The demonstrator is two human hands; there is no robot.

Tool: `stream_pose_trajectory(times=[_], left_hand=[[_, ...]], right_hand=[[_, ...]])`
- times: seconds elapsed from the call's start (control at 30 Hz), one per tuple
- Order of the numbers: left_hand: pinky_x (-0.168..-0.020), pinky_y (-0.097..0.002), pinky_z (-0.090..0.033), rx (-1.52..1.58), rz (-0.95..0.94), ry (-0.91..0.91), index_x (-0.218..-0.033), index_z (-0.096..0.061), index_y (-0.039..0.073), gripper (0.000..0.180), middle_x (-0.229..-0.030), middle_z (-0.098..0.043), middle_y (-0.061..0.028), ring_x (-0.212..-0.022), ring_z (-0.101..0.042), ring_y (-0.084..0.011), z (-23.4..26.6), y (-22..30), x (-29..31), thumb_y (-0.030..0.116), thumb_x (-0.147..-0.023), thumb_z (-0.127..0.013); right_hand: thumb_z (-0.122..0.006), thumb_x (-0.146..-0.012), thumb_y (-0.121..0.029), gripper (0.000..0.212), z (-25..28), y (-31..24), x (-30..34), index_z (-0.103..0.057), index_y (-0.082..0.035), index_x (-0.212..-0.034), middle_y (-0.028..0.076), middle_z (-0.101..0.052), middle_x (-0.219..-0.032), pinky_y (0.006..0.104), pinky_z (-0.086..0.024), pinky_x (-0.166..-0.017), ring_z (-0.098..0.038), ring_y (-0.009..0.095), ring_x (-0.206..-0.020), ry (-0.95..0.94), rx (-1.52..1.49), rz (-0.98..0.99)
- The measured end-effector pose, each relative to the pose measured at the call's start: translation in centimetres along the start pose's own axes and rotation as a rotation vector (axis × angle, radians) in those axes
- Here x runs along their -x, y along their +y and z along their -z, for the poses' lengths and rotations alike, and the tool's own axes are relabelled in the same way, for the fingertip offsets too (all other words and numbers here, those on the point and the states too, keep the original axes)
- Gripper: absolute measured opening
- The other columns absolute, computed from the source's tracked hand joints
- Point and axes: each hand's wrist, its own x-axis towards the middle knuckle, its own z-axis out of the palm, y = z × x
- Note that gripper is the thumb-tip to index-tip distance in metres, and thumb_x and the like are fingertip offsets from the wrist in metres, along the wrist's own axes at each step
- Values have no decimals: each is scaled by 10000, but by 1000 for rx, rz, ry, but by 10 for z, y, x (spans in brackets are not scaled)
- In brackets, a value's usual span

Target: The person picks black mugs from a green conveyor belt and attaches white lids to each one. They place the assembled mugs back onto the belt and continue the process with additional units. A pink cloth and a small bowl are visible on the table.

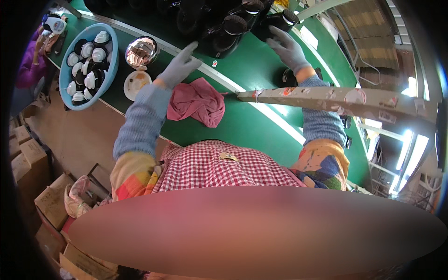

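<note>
My left hand, in a grey glove, is stretched forward over the green bench with its fingers extended and nothing in them. Beyond its fingertips stands a group of glossy black rounded vessels with ridged round tops. My right hand, gloved the same way, reaches forward with spread fingers. It is nearest to another black vessel at the far right of the group; whether the fingertips touch it I cannot tell. Below my left hand a crumpled pink cloth lies on the bench.
A blue basin full of white and black lid-like parts stands at the left, beside a shiny chrome round piece and a white dish. A beige post crosses my right forearm. Cardboard boxes are stacked lower left. Another person sits far left.
</note>
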Motion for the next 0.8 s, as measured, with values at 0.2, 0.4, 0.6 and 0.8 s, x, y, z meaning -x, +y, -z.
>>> stream_pose_trajectory(times=[0.2,0.4,0.6,0.8], left_hand=[[-1024,-318,-499,-375,-53,305,-1519,-465,62,651,-1175,-705,-162,-1126,-670,-276,-55,-33,-125,186,-935,-725],[-985,-338,-531,53,-235,120,-1461,-546,71,589,-1248,-714,-145,-1101,-701,-250,-96,-56,-111,243,-937,-751],[-1001,-357,-528,-166,-172,93,-1486,-532,106,615,-1255,-708,-163,-1146,-692,-290,-88,-28,-98,326,-947,-730],[-880,-258,-535,-48,-126,41,-1518,-500,61,595,-1147,-714,-41,-929,-628,-98,-79,-33,-101,159,-974,-719]], right_hand=[[-703,-834,-642,926,-41,-48,-72,-408,-185,-1583,104,-454,-1588,453,-418,-1164,-491,363,-1405,-148,703,323],[-700,-816,-523,896,-45,-25,-90,-389,-200,-1592,153,-487,-1531,446,-457,-1125,-535,393,-1351,-236,643,334],[-817,-784,-371,921,-34,-22,-90,-393,-238,-1591,157,-456,-1544,414,-431,-1171,-512,381,-1372,-334,522,359],[-821,-802,-204,873,-43,-30,-96,-424,-306,-1573,143,-412,-1583,431,-411,-1196,-459,379,-1415,-370,692,532]])
